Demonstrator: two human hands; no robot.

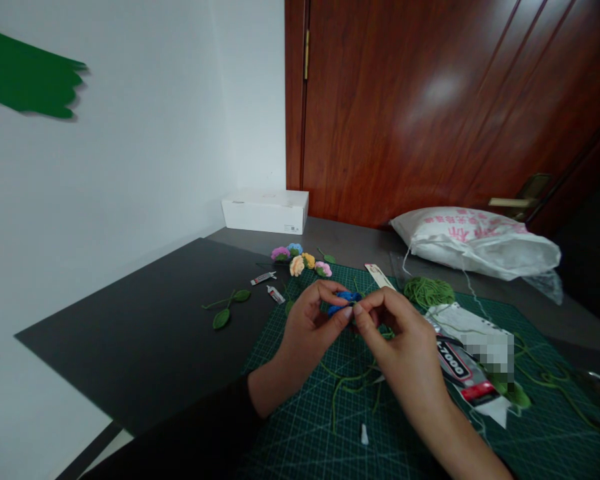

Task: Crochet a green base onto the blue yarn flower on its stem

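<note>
A blue yarn piece [347, 297] was held just above a green cutting mat [290, 393], between a person's 2 bare hands. The left hand [305, 323] grasped it from the left, fingers over the far side and thumb underneath. The right hand [403, 327] pinched it at its right edge with thumb and index finger, the fingertips of the 2 hands nearly meeting; exactly which part the right fingertips gripped was too small to tell. Green strands [347, 390] trailed over the mat below the hands, and a small white cap [364, 435] lay nearer the person. Beyond the left hand sat a cluster of 5 crocheted flowers [297, 267], in purple, blue, yellow, peach and pink. Left of the mat, on a dark surface [170, 373], lay a green sprig [221, 319] with 2 leaves, and near it 2 small tubes [263, 279]. To the right of the right hand lay a larger tube marked 7000 [453, 363], partly covered by that hand, with a bundle of green yarn [429, 291] farther back. A white bag [460, 233] with reddish print rested behind the yarn, and a white box [265, 212] stood by the wall.
</note>
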